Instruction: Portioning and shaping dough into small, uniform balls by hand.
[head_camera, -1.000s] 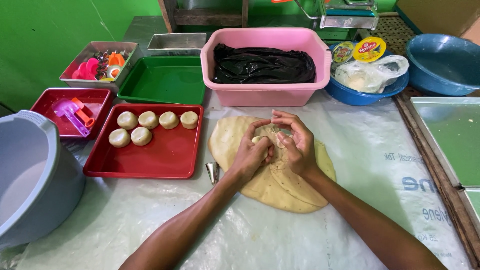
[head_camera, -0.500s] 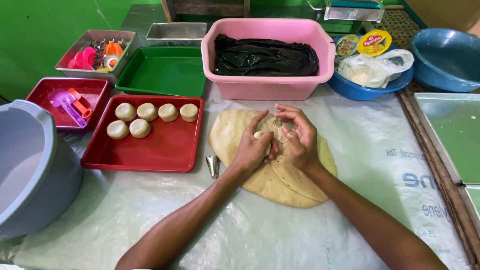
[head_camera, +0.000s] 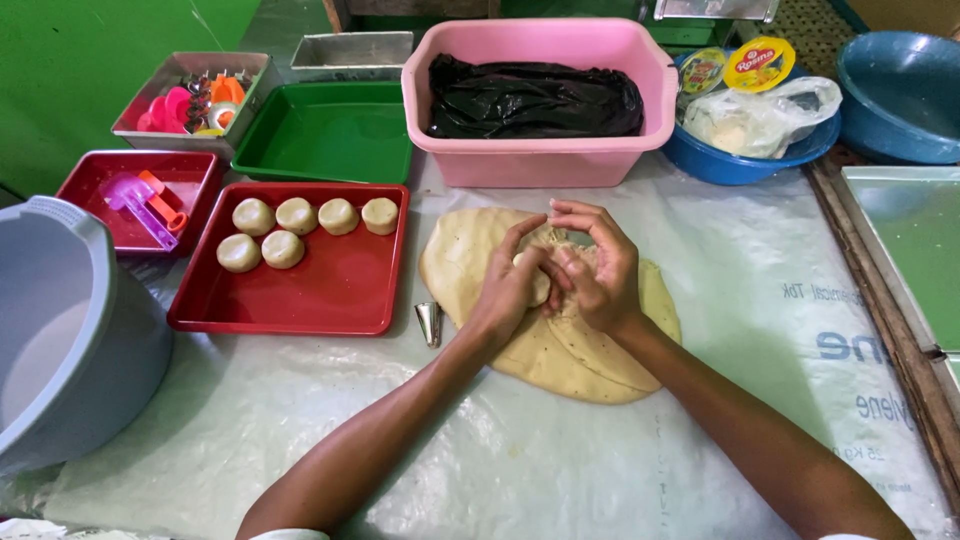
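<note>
Right at the middle of the table, both hands are bunched together over the upper part of a flat sheet of dough (head_camera: 560, 345), and between them they're pinching a small lump of dough (head_camera: 540, 285). The left hand (head_camera: 510, 290) has its fingers curled in around the lump from the left side, and the right hand (head_camera: 595, 270) closes over it from the top and right, fingertips touching the left ones, so it's a tight two-handed grip on that piece. The sheet itself lies on a clear plastic cover (head_camera: 740, 300) spread across the tabletop. Just left of the sheet's edge there's a little metal cone nozzle (head_camera: 429, 322) standing on the plastic. Next over is a red tray (head_camera: 320, 290) with six round dough balls (head_camera: 300, 215) in two rows at its far end. Behind the hands sits a pink tub (head_camera: 540, 160) with a black plastic bag (head_camera: 535, 98) inside. A green tray (head_camera: 325, 130) is left of the tub, and a grey bucket (head_camera: 60, 330) is at the far left edge.
</note>
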